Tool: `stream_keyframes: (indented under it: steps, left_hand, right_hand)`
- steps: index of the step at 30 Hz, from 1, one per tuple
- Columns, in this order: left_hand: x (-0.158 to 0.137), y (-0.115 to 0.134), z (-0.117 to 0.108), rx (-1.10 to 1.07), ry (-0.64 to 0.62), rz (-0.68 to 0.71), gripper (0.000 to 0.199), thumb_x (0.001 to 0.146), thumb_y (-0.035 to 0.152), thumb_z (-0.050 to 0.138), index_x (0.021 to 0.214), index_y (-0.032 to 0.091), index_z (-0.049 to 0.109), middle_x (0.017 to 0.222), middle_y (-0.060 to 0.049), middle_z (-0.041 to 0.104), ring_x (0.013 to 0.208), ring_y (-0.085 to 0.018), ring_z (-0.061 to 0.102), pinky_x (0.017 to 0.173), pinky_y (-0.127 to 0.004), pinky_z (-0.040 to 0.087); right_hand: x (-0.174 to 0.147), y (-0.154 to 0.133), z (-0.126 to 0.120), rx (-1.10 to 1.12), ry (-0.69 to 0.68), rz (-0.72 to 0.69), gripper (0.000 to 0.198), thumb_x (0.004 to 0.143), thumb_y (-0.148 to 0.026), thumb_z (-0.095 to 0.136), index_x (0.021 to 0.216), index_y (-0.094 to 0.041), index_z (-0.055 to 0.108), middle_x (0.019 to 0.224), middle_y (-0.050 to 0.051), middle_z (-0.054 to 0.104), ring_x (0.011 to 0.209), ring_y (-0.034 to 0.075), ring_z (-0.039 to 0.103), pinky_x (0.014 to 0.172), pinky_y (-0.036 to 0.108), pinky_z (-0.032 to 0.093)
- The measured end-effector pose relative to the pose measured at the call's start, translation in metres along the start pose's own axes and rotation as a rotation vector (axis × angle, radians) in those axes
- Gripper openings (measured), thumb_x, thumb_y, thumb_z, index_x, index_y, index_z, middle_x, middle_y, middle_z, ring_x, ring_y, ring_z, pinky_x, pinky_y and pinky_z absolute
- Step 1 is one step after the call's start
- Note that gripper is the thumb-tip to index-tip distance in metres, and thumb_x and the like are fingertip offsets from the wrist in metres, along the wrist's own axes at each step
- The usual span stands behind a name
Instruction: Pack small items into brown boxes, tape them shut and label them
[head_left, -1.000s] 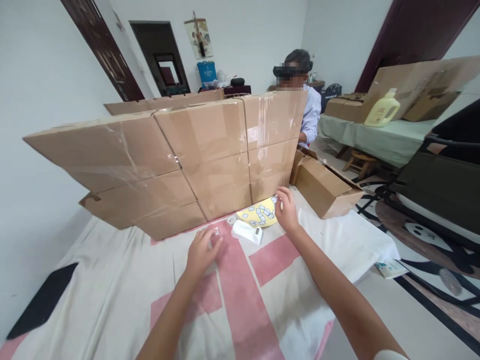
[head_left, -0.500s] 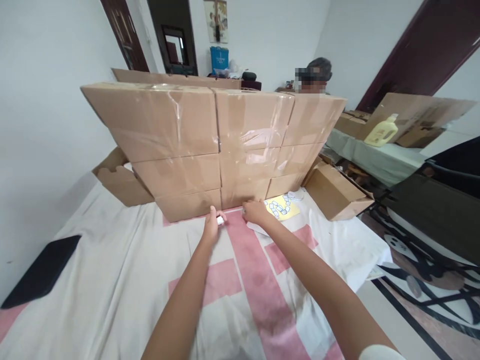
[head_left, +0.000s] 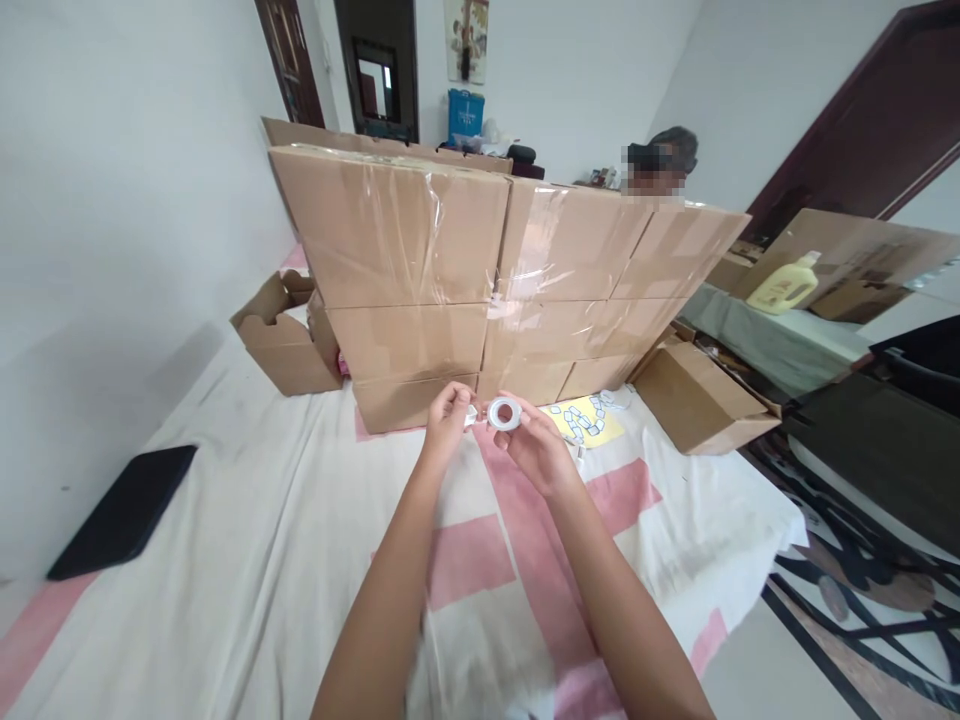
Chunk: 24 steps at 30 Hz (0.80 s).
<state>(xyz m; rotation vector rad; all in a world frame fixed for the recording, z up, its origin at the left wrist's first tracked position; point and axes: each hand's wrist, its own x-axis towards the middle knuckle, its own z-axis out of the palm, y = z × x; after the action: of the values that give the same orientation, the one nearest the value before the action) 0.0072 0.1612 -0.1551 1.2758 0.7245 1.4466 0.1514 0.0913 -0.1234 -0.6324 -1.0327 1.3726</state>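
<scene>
My right hand (head_left: 541, 450) holds a small white roll of tape (head_left: 492, 413) upright by its edge, its round hole facing me. Close beside it, my left hand (head_left: 448, 425) is closed in a pinch on a small white piece (head_left: 470, 414). Both hands are just above the cloth, in front of a wall of taped cardboard boxes (head_left: 420, 340). To the right of my right hand lies a yellow sheet (head_left: 611, 428) bearing several small white, blue-edged pieces.
An open cardboard box (head_left: 289, 350) stands at the left, another box (head_left: 697, 395) at the right edge of the cloth-covered surface (head_left: 300, 560). A black flat object (head_left: 124, 510) lies far left. Behind are a person (head_left: 667, 160) and a yellow jug (head_left: 784, 285).
My right hand has lifted from the cloth by the boxes and turned palm-up, bringing the tape roll into view. My left hand stays pinched on the white piece. The view has shifted left.
</scene>
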Motion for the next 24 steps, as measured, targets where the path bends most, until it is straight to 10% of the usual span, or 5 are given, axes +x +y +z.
stream_keyframes:
  steps: [4, 10, 19, 24]
  left_hand:
    - [-0.002, 0.045, -0.006, 0.02, -0.02, 0.141, 0.041, 0.068, 0.048, 0.087, 0.083, 0.02, 0.061, 0.081, -0.001, 0.068, 0.078, -0.015, 0.065, 0.065, -0.024, 0.049]
    - [-0.023, 0.099, -0.01, 0.093, -0.093, 0.254, 0.021, 0.08, 0.03, 0.08, 0.095, 0.023, 0.067, 0.109, -0.006, 0.073, 0.105, -0.021, 0.068, 0.083, -0.031, 0.056]
    - [-0.036, 0.142, -0.026, 0.714, -0.316, -0.011, 0.035, 0.099, 0.046, 0.051, 0.079, 0.022, 0.067, 0.07, 0.004, 0.06, 0.066, -0.011, 0.053, 0.061, -0.027, 0.037]
    - [-0.057, 0.165, -0.004, 0.623, -0.528, 0.146, 0.041, 0.098, 0.038, 0.052, 0.062, 0.019, 0.046, 0.06, 0.005, 0.047, 0.057, -0.009, 0.041, 0.055, -0.027, 0.031]
  right_hand:
    - [-0.01, -0.008, 0.022, 0.157, 0.017, -0.047, 0.036, 0.086, -0.037, 0.071, 0.119, -0.022, 0.072, 0.109, 0.009, 0.072, 0.083, 0.018, 0.062, 0.062, 0.028, 0.046]
    - [-0.026, -0.017, 0.042, 0.187, 0.063, -0.117, 0.034, 0.088, -0.035, 0.07, 0.121, -0.025, 0.069, 0.12, 0.01, 0.068, 0.092, 0.02, 0.063, 0.065, 0.03, 0.049]
    - [-0.07, -0.025, 0.053, 0.203, 0.092, -0.138, 0.041, 0.087, -0.049, 0.073, 0.122, -0.029, 0.062, 0.106, 0.004, 0.062, 0.082, 0.018, 0.069, 0.059, 0.028, 0.052]
    - [-0.086, -0.023, 0.051, 0.077, 0.114, -0.207, 0.017, 0.1, -0.035, 0.058, 0.091, -0.022, 0.061, 0.071, -0.005, 0.05, 0.049, 0.009, 0.053, 0.053, 0.026, 0.043]
